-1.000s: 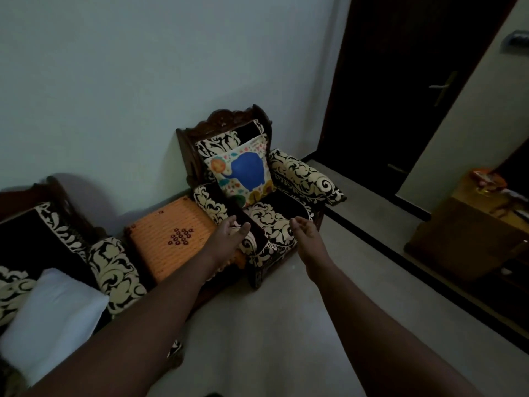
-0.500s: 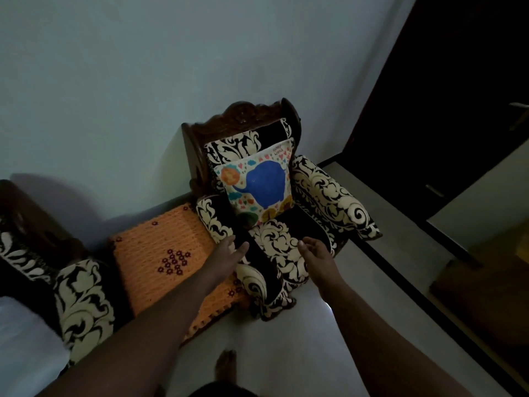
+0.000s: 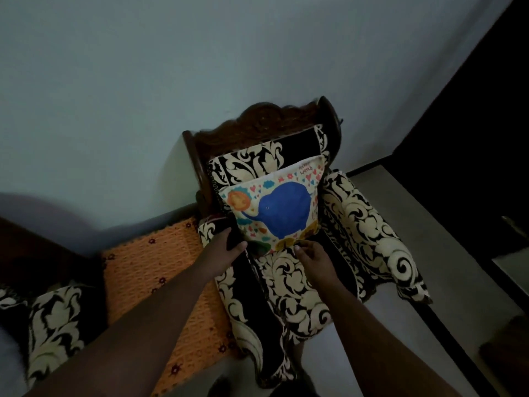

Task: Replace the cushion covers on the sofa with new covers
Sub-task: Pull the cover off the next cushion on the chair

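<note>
A cushion (image 3: 282, 210) with a blue elephant print on a white cover leans against the back of a single-seat sofa chair (image 3: 366, 213) in black-and-cream floral cloth. My left hand (image 3: 226, 247) reaches to the cushion's lower left corner, its fingertips hidden in the dark gap beside the armrest. My right hand (image 3: 312, 253) is at the cushion's bottom edge, fingers loosely curled, thumb tip near the cover. Whether either hand grips the cushion is unclear.
An orange woven stool top (image 3: 160, 267) sits left of the chair. Another floral sofa's armrest (image 3: 54, 319) is at the far left. A pale wall stands behind. A dark door (image 3: 486, 110) is to the right. Bare grey floor (image 3: 446, 282) lies to the right.
I have stepped closer to the chair. Both hands moved forward from above the seat's front edge to the bottom of the elephant cushion.
</note>
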`<state>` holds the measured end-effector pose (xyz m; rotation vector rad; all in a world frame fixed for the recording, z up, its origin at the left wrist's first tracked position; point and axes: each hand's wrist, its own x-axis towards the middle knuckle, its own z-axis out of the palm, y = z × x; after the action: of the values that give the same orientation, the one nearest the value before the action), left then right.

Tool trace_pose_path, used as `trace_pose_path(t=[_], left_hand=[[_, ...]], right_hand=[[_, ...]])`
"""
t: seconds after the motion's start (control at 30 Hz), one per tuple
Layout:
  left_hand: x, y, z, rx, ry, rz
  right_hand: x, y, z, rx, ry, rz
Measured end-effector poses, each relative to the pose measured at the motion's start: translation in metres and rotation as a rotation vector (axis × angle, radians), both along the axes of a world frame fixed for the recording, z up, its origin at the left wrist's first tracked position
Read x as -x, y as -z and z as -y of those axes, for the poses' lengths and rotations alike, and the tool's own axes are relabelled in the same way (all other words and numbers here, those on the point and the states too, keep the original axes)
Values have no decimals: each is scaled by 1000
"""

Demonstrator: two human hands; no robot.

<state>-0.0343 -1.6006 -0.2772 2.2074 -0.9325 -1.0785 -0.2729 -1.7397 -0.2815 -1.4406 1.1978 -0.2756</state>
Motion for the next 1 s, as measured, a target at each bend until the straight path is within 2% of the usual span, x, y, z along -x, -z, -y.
trace_pose_path(t=[0.1,0.2,0.43,0.63,0.77,0.83,0.93,1.0], left_hand=[[-18,16,48,-108,89,313],[-34,26,95,-230,201,549],[-81,78,198,-454,154,654],[-91,114,216,-556,119,751],[-83,120,213,-489,167,801],[-76,118,206,-339,232,778],[-63,104,185,-106,272,647],[-55,89,173,-9,327,658]], right_hand=[[-26,22,72,26,-127,-70],[-54,36,138,166,-260,-178],[-133,89,278,493,-663,-330],[-166,125,298,577,-838,-368],[-164,132,283,627,-910,-372],[-162,129,276,675,-971,-366],[-156,119,264,728,-1067,-398],[-153,109,257,796,-1107,-434]])
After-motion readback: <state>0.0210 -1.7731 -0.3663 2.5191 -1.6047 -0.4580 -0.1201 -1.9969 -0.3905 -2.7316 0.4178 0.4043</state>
